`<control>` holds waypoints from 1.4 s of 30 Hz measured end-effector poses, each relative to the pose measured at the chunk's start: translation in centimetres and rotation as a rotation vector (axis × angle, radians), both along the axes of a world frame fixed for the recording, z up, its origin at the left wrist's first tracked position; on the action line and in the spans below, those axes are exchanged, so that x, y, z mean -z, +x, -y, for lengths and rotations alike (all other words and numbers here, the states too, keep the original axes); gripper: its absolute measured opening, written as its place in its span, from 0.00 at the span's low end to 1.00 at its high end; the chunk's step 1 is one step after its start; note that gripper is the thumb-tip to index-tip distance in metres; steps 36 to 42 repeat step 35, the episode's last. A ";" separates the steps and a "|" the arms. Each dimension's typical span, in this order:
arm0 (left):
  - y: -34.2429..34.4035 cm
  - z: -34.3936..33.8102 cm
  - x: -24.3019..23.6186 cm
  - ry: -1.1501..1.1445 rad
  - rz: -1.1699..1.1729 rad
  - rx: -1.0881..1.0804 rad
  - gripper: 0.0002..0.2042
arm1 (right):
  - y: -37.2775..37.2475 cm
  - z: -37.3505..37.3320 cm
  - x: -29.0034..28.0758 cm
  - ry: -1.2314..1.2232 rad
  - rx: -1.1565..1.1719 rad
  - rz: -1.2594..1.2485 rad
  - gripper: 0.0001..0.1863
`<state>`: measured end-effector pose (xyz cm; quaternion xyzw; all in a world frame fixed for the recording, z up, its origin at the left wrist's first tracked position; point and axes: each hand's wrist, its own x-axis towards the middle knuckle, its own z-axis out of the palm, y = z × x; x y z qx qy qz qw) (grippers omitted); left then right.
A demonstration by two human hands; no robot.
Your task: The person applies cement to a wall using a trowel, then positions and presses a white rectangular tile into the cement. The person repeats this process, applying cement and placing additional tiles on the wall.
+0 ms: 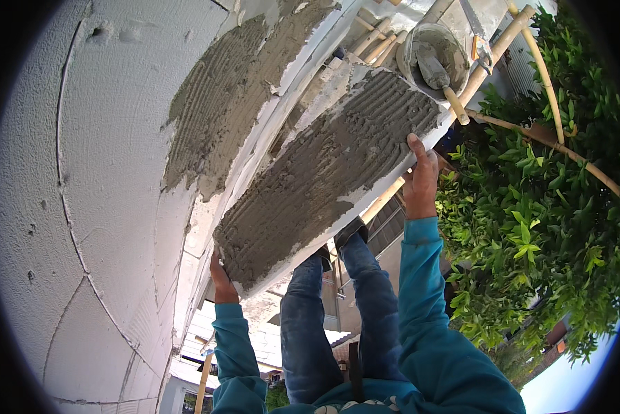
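Observation:
I hold a white foam insulation board [351, 103] whose upper face is spread with grey combed mortar [323, 172]. My left hand [220, 279] grips its lower left edge. My right hand [420, 176] grips its right edge, thumb over the mortar. The board is tilted, close to a white insulated wall [82, 207]. A patch of grey combed mortar [220, 103] is spread on that wall beside the board.
A bucket [434, 52] with a mortar-covered trowel [437, 76] stands on the bamboo scaffold [503, 41] beyond the board. Green shrubs [537, 228] fill the right side. My legs in blue jeans [310, 324] stand on the scaffold, with rooftops below.

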<state>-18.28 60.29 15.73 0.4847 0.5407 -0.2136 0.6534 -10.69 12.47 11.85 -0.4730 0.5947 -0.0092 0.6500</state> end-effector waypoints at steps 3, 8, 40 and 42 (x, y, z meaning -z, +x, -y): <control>3.2 0.7 -2.6 -0.101 0.051 -0.044 0.27 | 7.5 -1.7 -2.6 -0.056 -0.024 0.324 0.51; 7.9 -0.3 -3.3 -0.034 0.180 0.004 0.27 | 19.2 -5.1 -5.3 -0.369 -0.074 0.085 0.50; 12.2 -1.9 -0.1 -0.250 0.362 -0.108 0.26 | 26.4 -17.1 -3.1 -0.541 -0.098 0.472 0.50; 12.2 -1.9 -0.1 -0.250 0.362 -0.108 0.26 | 26.4 -17.1 -3.1 -0.541 -0.098 0.472 0.50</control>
